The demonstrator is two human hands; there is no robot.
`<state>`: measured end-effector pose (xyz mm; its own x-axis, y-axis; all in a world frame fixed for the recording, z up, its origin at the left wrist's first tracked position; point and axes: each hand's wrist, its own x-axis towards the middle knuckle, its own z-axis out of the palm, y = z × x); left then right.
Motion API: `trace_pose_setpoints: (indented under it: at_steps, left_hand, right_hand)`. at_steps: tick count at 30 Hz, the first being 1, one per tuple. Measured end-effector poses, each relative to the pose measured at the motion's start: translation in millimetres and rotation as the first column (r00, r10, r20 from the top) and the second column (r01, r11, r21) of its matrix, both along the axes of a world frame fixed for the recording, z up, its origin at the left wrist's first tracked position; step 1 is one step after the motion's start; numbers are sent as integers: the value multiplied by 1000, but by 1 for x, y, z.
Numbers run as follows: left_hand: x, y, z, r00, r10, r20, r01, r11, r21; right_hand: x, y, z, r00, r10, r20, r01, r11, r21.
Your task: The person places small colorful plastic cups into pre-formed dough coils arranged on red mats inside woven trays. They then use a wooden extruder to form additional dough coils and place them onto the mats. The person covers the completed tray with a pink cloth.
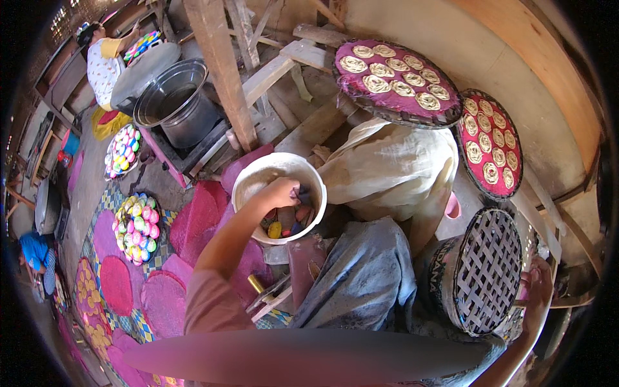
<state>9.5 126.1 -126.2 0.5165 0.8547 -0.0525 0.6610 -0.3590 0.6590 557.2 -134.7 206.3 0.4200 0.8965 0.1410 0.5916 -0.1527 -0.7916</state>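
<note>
Two bare hands are shown well apart. The left hand (284, 192) reaches into a white bucket (253, 177), fingers curled; whether they pinch anything cannot be told. A yellow lump (275, 229) lies in the bucket, near this hand on the wearer's side. The right hand (538, 284) is at the edge of a lattice-faced basket (488, 271), its grip partly hidden and indeterminable. Beyond both hands, a round tray (349, 80) bears pale coiled nests (427, 101).

Capital letters (441, 274) mark the side of the round lattice-topped container (476, 274).
</note>
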Motion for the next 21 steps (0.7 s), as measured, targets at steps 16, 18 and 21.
trace_pose_setpoints:
  at_steps: [16,18,21]
  left_hand:
    - [194,-151,251,909,-377,176,189,750,634]
    - [215,-159,253,880,-324,347,57,798,600]
    - [248,-163,254,831,-342,438,-2,786,618]
  right_hand:
    - [-131,96,-49,641,581,-501,-741,637,-210]
    - [-118,93,-47,735,496,-462,-641,730,-237]
    - [-89,77,-40,689,545,-478,-660,744,-103]
